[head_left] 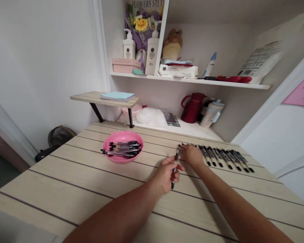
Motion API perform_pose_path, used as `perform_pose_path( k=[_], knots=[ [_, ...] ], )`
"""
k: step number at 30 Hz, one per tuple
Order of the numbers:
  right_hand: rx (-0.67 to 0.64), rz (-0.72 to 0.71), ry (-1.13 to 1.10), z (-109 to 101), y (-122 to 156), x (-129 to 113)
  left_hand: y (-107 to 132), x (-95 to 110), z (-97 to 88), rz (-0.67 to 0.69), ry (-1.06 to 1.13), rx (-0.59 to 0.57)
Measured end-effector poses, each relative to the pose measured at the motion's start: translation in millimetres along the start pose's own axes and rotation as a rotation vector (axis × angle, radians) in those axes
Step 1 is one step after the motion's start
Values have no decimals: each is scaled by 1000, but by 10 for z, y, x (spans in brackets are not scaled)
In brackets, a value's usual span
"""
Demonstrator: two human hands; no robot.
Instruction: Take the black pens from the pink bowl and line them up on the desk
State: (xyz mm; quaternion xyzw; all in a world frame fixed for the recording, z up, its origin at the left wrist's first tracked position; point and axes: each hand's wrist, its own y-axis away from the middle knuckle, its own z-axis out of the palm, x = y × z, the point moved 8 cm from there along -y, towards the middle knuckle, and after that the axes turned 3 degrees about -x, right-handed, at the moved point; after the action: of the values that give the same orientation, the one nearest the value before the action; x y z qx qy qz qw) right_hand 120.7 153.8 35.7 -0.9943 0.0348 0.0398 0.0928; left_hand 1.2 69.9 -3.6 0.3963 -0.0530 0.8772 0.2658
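l. hand (168, 173) grips pen (176, 157), axis fore-aft, far end near r. hand (192, 156) (grip unclear) beside row (226, 159).

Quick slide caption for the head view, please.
Left hand holding a pen, right hand at the left end of a pen row, pink bowl of pens farther left.

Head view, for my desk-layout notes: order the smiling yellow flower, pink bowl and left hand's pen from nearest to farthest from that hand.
1. Pen: held in the left hand.
2. Pink bowl: on the table, to the left.
3. Smiling yellow flower: high up, at the back.
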Motion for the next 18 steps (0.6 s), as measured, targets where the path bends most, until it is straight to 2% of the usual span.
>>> perform_pose_path(
  k=[6,9,11,13,15,18],
  knots=[
    [78,44,-96,-144,-7,212,-2,-5,-5,-5,3,-8],
    [170,103,-272,-240,53,378,5,-8,1,-14,1,-10],
    [179,168,-488,-238,139,444,11,-9,3,-17,-3,-4],
    [81,218,-801,-137,246,391,15,-10,5,-16,-8,3],
    [-77,232,-1109,-14,365,204,16,-11,16,-10,-14,-1],
    [-181,229,-1355,40,509,-59,13,-18,48,-1,-41,-26]
  ],
)
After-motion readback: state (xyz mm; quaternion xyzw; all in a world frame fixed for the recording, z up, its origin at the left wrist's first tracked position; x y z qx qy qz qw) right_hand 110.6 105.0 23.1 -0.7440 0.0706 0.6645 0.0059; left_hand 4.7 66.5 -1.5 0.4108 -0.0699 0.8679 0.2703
